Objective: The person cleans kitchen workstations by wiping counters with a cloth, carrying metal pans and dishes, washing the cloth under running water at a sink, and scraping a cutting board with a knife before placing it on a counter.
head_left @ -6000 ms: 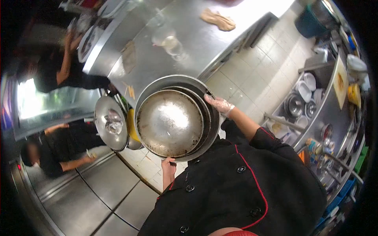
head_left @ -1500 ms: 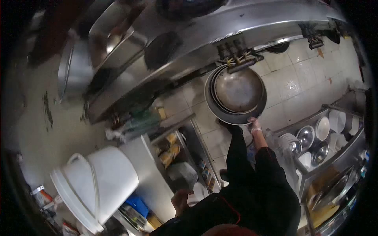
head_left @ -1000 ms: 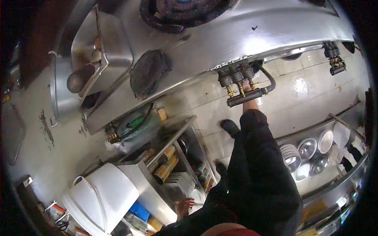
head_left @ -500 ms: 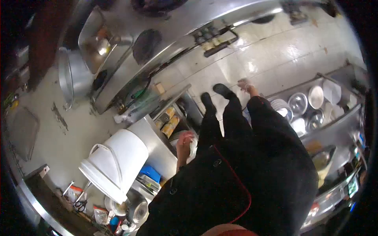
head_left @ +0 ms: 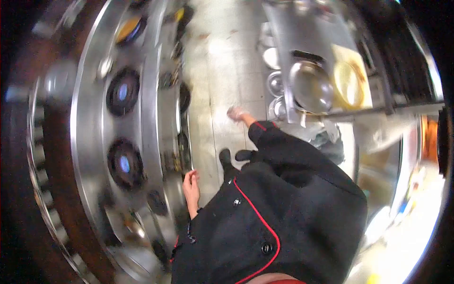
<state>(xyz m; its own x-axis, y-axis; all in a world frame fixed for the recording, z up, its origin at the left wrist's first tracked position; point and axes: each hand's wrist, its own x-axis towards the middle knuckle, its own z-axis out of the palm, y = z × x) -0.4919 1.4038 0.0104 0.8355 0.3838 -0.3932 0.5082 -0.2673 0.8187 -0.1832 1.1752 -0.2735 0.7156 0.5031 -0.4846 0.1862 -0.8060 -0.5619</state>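
My left hand hangs beside the front edge of the steel stove, its fingers stretched out and nothing in them. My right hand reaches forward over the tiled floor. It is blurred, but its fingers look loosely apart and I see no thing held. Nearest to it on the right are metal bowls on a low level under a steel counter. On that counter rests a wide steel pan, with a round yellowish dish alongside.
Two burners with bluish centres, a nearer one and a farther one, line the stove at left. A pan with orange contents sits farther along. Dark plastic bags are at right. The tiled aisle runs between stove and counter.
The view has swung round from the white bucket and sink area to look along the aisle. My body has turned, and both hands remain free of any visible object.
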